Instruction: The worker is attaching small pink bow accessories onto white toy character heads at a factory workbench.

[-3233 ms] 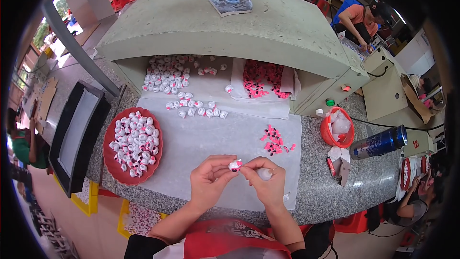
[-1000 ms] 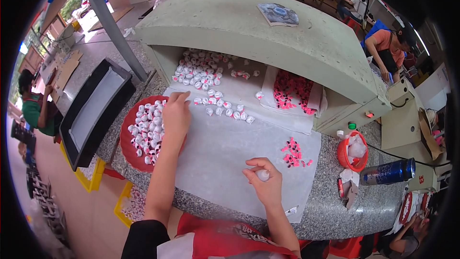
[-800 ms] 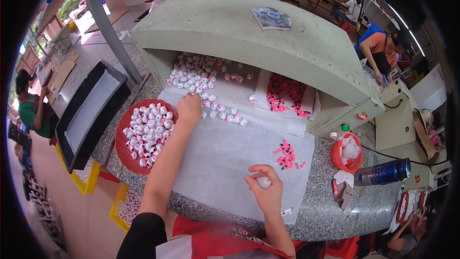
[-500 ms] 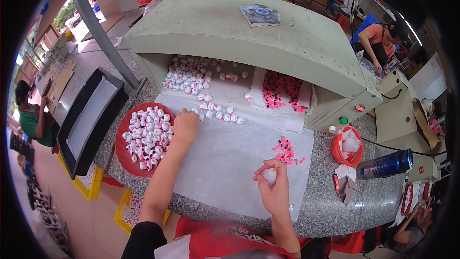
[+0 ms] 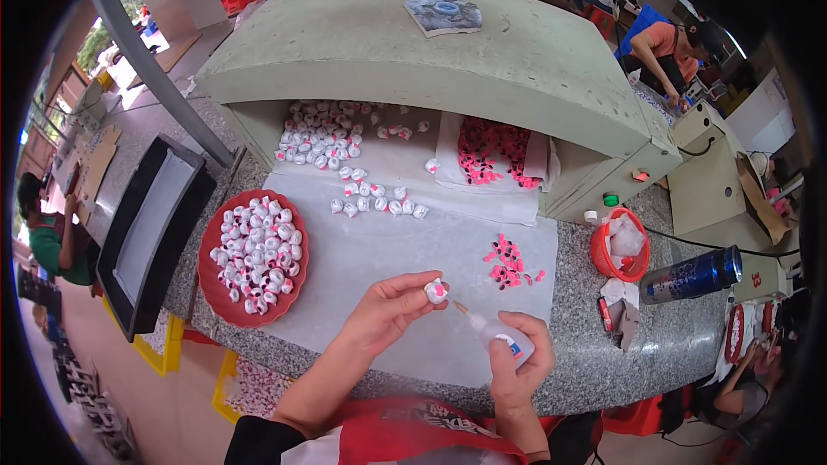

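Between the fingertips of my left hand [image 5: 383, 314] is a small round white piece with pink marks [image 5: 437, 292]. My right hand [image 5: 519, 366] grips a translucent squeeze bottle [image 5: 501, 334], tilted so its thin nozzle points at the piece; I cannot tell whether they touch. Both hands are over a white paper sheet [image 5: 362, 245]. Small pink and black bits [image 5: 508, 260] are scattered on its right side. Similar white pieces [image 5: 379, 198] stand in loose rows at the back. Many more fill a red scalloped plate [image 5: 207, 269] on the left.
A grey-green open-fronted metal box [image 5: 413, 52] spans the back, with white pieces and a tray of pink bits [image 5: 491, 151] inside. Rightward are a red basket [image 5: 620, 271] and a blue tumbler [image 5: 689, 275]. A black tray [image 5: 129, 293] lies left. Other people work farther off.
My left hand has come from the rows beside the plate toward me, now with a white piece in its fingers. My right hand has tipped the bottle's nozzle toward it. The view has shifted slightly.
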A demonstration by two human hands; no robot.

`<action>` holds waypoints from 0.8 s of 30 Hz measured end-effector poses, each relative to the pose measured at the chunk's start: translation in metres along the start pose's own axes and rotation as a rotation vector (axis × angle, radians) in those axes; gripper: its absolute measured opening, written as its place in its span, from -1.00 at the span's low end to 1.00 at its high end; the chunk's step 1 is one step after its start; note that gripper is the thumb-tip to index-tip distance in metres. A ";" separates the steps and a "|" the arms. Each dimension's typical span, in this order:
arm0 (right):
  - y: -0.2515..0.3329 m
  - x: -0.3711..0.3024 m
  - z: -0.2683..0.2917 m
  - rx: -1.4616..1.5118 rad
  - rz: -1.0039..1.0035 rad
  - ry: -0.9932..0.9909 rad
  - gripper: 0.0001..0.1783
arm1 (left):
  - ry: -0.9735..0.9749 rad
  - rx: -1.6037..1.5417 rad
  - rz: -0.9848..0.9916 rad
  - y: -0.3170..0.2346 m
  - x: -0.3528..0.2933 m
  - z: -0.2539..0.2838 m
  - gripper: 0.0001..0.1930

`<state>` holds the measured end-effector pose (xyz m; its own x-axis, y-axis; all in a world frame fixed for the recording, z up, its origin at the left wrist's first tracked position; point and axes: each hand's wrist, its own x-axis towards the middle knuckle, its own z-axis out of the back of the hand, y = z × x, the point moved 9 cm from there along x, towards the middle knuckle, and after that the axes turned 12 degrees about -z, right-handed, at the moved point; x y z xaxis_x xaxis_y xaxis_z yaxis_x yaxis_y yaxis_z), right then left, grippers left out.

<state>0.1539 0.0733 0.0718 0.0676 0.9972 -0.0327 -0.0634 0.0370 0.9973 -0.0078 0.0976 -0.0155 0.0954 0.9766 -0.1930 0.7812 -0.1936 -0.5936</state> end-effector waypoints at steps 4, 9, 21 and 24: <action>0.022 -0.009 0.003 -0.097 0.214 -0.076 -0.73 | 0.083 0.371 -0.186 -0.012 -0.004 -0.013 -0.65; 0.040 -0.016 -0.008 -0.228 0.424 -0.040 -0.73 | 0.113 0.547 -0.527 -0.037 -0.015 -0.029 -0.62; 0.035 -0.013 -0.014 -0.227 0.365 -0.013 -0.79 | 0.063 0.523 -0.562 -0.041 -0.021 -0.033 -0.70; 0.037 -0.012 -0.013 -0.228 0.373 -0.015 -0.80 | 0.079 0.534 -0.573 -0.041 -0.021 -0.035 -0.70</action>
<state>0.1375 0.0635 0.1078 0.0125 0.9441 0.3295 -0.3041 -0.3103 0.9007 -0.0201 0.0881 0.0402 -0.1733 0.9377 0.3012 0.3213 0.3429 -0.8827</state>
